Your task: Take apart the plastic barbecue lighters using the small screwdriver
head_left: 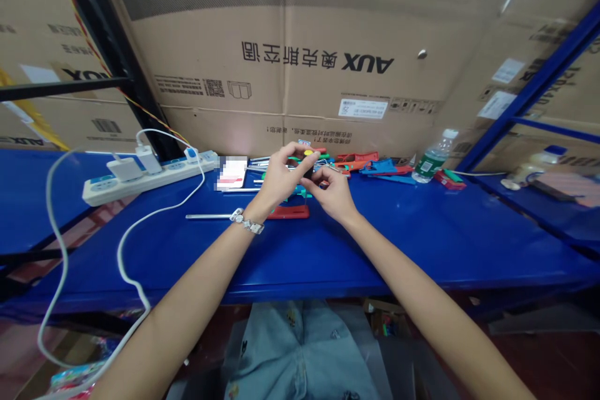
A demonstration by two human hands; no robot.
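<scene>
My left hand (282, 176), with a metal bracelet on the wrist, is closed round a small black piece with a yellow end (308, 152). Close against it, my right hand (334, 192) has its fingertips pinched together at the lower part of the black piece. What lies between those fingertips is hidden. Both hands are raised over the blue table (375, 244). Below them lies a red handle (293, 212), and a thin metal rod (209, 217) points left from behind my left wrist. Several coloured tools with metal shafts lie behind the hands, partly covered.
A white power strip (150, 176) with plugged-in chargers and loose white cable (122, 250) takes up the left side. Blue and red tool pieces (387, 169) and a water bottle (432, 157) stand at back right. Behind rises a large cardboard box (300, 25), between metal shelf posts.
</scene>
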